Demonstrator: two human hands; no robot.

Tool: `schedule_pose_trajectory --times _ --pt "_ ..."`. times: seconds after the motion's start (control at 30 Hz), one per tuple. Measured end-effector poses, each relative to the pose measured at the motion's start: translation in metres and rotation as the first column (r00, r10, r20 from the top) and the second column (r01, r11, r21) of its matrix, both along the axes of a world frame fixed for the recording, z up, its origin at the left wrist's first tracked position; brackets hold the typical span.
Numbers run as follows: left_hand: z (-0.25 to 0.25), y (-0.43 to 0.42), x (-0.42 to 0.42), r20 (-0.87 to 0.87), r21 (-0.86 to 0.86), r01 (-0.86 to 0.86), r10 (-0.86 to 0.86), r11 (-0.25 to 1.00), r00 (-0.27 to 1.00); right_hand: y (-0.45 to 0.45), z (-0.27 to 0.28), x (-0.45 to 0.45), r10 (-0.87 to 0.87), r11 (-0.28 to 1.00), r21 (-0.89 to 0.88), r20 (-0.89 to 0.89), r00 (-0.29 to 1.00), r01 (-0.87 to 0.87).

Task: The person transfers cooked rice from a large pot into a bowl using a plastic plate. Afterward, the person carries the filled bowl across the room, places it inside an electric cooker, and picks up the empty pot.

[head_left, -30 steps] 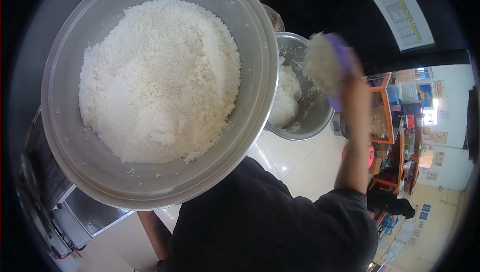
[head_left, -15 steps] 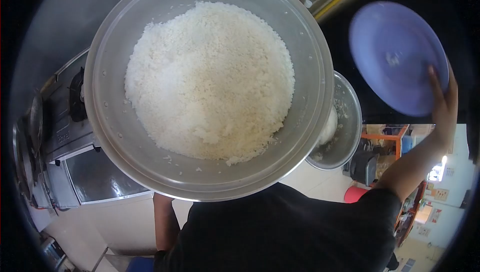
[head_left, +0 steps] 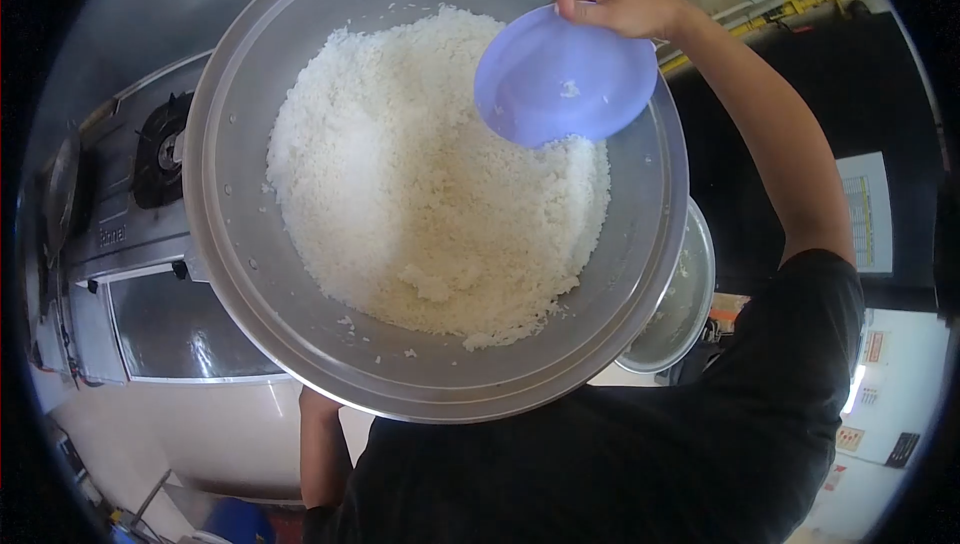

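Note:
A big metal pot fills the middle of the head view, with a wide heap of white rice inside. My right hand grips the upper edge of a purple plate, its thumb on the near face. The plate is tilted, its lower edge at the upper right of the rice, and a few grains cling to it. Below the pot's lower left rim my left forearm shows; the fingers of my left hand are hidden by the pot.
A second metal pot is partly hidden behind the big one at right. At left stands a gas stove with a burner. A printed sheet is at the right, a yellow pipe at upper right, and a blue object at lower left.
The plate carried rice over the second pot, showed only a few grains at far right, and has now swung left into the big pot. The view has shifted too.

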State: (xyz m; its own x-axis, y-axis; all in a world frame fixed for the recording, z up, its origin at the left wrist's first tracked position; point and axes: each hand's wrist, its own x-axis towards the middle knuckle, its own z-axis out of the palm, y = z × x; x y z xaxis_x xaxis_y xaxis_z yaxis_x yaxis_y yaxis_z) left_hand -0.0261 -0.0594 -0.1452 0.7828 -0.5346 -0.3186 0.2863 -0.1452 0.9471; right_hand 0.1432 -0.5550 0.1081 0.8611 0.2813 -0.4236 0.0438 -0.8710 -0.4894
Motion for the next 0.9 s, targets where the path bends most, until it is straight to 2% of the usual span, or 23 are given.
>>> schedule_pose_trajectory --times 0.07,0.17,0.27,0.37,0.47,0.63,0.77,0.83,0.87,0.9 --pt "0.003 -0.005 0.005 0.018 0.004 0.005 -0.005 1.0 1.0 0.002 -0.011 0.001 -0.123 0.991 0.052 -0.071 0.99 0.127" --pt "0.007 -0.008 0.011 0.041 0.017 0.011 -0.011 1.0 0.999 0.006 -0.04 -0.007 -0.209 0.971 0.092 -0.12 0.97 0.221" --pt "0.011 -0.011 0.012 0.052 0.028 0.036 -0.037 0.999 0.998 0.0 -0.055 -0.009 -0.149 0.979 0.079 -0.366 0.919 0.19" --pt "0.016 -0.014 0.014 0.059 0.029 0.055 -0.056 0.998 0.997 0.025 -0.058 -0.032 -0.264 0.965 -0.068 -0.274 0.925 0.255" --pt "0.019 -0.013 0.014 0.055 0.031 0.077 -0.078 0.997 0.995 0.058 -0.052 -0.049 -0.349 0.937 -0.094 -0.285 0.893 0.337" --pt "0.026 -0.013 0.012 0.064 0.041 0.123 -0.126 0.992 0.99 0.084 -0.048 -0.055 -0.317 0.948 -0.117 -0.327 0.89 0.294" --pt "0.036 -0.019 0.012 0.09 0.037 0.152 -0.155 0.988 0.984 0.074 -0.071 -0.052 -0.331 0.944 -0.082 -0.224 0.916 0.321" --pt "0.043 -0.02 0.014 0.071 0.039 0.149 -0.151 0.988 0.986 0.063 -0.071 -0.045 -0.132 0.984 0.065 -0.363 0.922 0.166" --pt "0.038 -0.019 0.014 0.173 0.046 0.161 -0.166 0.986 0.971 0.058 -0.07 -0.04 -0.02 0.985 0.147 -0.422 0.906 0.09" --pt "0.03 -0.017 0.015 0.273 0.058 0.174 -0.183 0.983 0.944 0.053 -0.069 -0.04 -0.024 0.978 0.179 -0.414 0.91 0.108"
